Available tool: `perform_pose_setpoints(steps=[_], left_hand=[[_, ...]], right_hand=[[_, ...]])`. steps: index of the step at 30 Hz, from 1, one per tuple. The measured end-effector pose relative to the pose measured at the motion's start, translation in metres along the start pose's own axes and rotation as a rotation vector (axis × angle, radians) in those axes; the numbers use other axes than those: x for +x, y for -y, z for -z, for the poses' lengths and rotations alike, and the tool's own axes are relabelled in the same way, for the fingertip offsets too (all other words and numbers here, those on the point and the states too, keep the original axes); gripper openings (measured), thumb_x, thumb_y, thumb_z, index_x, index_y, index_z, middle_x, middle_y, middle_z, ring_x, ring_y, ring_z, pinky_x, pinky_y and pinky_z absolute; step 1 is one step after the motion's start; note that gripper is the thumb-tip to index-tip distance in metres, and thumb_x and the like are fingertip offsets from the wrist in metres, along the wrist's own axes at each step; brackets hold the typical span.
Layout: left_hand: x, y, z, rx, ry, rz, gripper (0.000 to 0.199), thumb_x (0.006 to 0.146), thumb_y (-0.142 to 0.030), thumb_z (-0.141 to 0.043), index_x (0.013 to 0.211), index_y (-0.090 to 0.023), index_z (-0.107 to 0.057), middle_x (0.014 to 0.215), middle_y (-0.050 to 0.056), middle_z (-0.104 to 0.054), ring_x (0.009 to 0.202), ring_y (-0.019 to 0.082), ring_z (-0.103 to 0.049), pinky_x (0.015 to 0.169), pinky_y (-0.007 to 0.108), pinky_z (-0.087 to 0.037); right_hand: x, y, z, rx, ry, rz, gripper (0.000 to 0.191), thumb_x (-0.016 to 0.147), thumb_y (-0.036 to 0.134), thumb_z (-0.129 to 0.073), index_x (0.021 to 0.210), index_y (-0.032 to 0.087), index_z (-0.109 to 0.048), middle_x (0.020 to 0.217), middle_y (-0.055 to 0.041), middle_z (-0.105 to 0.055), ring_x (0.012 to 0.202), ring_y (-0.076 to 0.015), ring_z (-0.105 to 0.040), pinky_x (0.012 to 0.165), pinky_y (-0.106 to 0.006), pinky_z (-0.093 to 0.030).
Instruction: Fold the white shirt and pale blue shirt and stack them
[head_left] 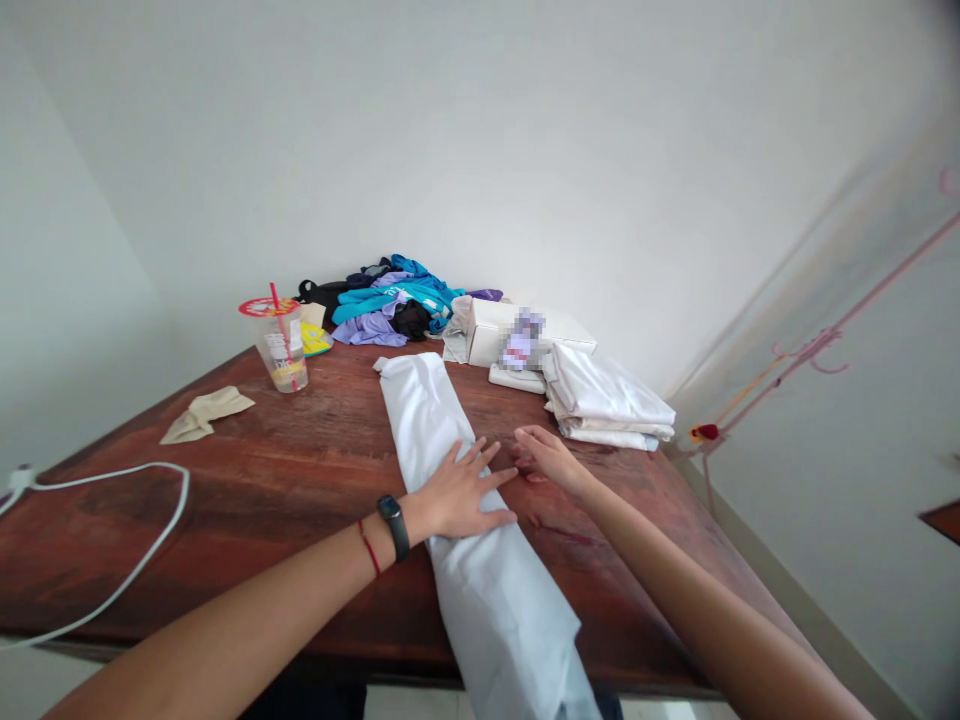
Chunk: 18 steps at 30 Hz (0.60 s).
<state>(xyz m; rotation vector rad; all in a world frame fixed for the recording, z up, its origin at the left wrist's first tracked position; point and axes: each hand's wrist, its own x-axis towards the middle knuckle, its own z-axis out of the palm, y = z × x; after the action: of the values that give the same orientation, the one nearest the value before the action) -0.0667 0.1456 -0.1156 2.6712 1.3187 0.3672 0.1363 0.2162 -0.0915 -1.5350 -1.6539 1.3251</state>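
A long, narrow folded white cloth (487, 580) lies across the wooden table, its near end hanging over the front edge. My left hand (463, 492) rests flat on the middle of the cloth with its fingers spread. Just to the right of the cloth, my right hand (551, 460) is over the table, its fingers curled inward and close together; whether anything is between them is hidden. A stack of folded white cloth (607, 395) sits at the table's right rear, beyond my right hand.
On the wooden table (300, 470) are a plastic cup with a straw (285, 350), a beige cloth (206, 413), a white cable (176, 510), a pile of clothes (397, 300) and a white box (487, 330). A pink rack (810, 350) stands right of the table.
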Motion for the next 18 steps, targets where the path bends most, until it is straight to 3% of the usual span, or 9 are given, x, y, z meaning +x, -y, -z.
perform_pose_setpoints(steps=[2, 4, 7, 11, 14, 18], left_hand=[[0.012, 0.015, 0.002, 0.031, -0.016, 0.068, 0.077, 0.095, -0.075, -0.038, 0.155, -0.028, -0.04, 0.165, 0.018, -0.026, 0.153, 0.04, -0.019, 0.118, 0.065, -0.018], [0.023, 0.026, 0.005, 0.051, -0.035, 0.11, 0.079, 0.095, -0.074, -0.039, 0.156, -0.024, -0.038, 0.165, 0.019, -0.025, 0.153, 0.041, -0.02, 0.118, 0.064, -0.02], [0.027, 0.024, 0.013, 0.067, -0.065, 0.114, 0.074, 0.098, -0.066, -0.043, 0.156, -0.019, -0.038, 0.165, 0.02, -0.025, 0.153, 0.041, -0.02, 0.118, 0.062, -0.023], [-0.001, -0.014, 0.028, 0.021, -0.091, 0.056, 0.064, 0.104, -0.055, -0.037, 0.153, -0.015, -0.043, 0.164, 0.017, -0.03, 0.153, 0.035, -0.022, 0.121, 0.055, -0.023], [-0.041, -0.049, 0.036, -0.106, -0.003, -0.046, 0.066, 0.103, -0.057, -0.038, 0.158, -0.021, -0.034, 0.163, 0.012, -0.034, 0.153, 0.03, -0.024, 0.123, 0.05, -0.023], [-0.083, -0.077, 0.031, -0.181, 0.174, -0.22, 0.093, 0.088, -0.07, -0.058, 0.162, -0.029, -0.02, 0.169, 0.01, -0.016, 0.154, 0.038, -0.014, 0.124, 0.058, -0.014]], right_hand=[[-0.025, -0.012, 0.006, -0.036, 0.044, 0.012, 0.038, 0.094, 0.05, -0.053, 0.118, 0.021, -0.058, 0.098, -0.006, -0.07, 0.08, -0.0188, -0.067, 0.061, -0.027, -0.049], [-0.048, -0.021, 0.008, -0.168, 0.049, 0.121, 0.038, 0.091, 0.045, -0.059, 0.118, 0.018, -0.06, 0.087, -0.0044, -0.068, 0.075, -0.0182, -0.065, 0.059, -0.026, -0.046], [-0.074, -0.028, 0.007, -0.357, 0.056, 0.296, 0.04, 0.088, 0.037, -0.064, 0.121, 0.016, -0.064, 0.079, -0.0016, -0.065, 0.071, -0.017, -0.06, 0.063, -0.027, -0.042], [-0.103, -0.034, 0.012, -0.391, 0.041, 0.351, 0.029, 0.088, 0.03, -0.063, 0.113, 0.018, -0.07, 0.073, 0.0012, -0.061, 0.066, -0.0148, -0.054, 0.062, -0.026, -0.038], [-0.125, -0.04, 0.017, -0.307, 0.032, 0.375, 0.027, 0.09, 0.029, -0.06, 0.113, 0.019, -0.07, 0.072, 0.0025, -0.057, 0.065, -0.0139, -0.05, 0.062, -0.025, -0.038], [-0.153, -0.05, 0.015, -0.313, 0.064, 0.363, 0.036, 0.092, 0.03, -0.059, 0.127, 0.022, -0.065, 0.074, 0.0029, -0.059, 0.067, -0.0145, -0.053, 0.063, -0.025, -0.04]])
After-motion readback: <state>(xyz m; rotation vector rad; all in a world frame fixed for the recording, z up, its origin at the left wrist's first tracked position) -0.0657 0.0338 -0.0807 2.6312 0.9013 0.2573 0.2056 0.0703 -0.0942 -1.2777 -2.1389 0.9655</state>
